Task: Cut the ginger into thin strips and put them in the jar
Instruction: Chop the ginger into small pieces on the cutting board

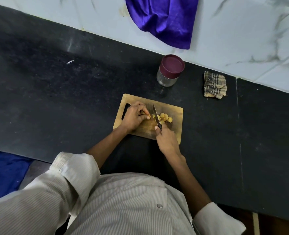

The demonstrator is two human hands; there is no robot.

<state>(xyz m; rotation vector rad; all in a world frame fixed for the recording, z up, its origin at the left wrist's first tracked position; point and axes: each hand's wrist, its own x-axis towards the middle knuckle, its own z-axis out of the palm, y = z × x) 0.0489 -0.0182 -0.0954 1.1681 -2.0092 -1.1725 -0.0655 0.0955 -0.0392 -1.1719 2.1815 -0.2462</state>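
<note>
A wooden cutting board lies on the black counter. My left hand is curled over a piece of ginger and pins it to the board. My right hand grips the handle of a knife, whose blade stands right beside my left fingertips. A small heap of yellow cut ginger pieces sits just right of the blade. The glass jar with a maroon lid on stands behind the board, apart from it.
A folded checkered cloth lies to the right of the jar. A purple cloth hangs on the white marble wall behind. The black counter stretches left and right of the board.
</note>
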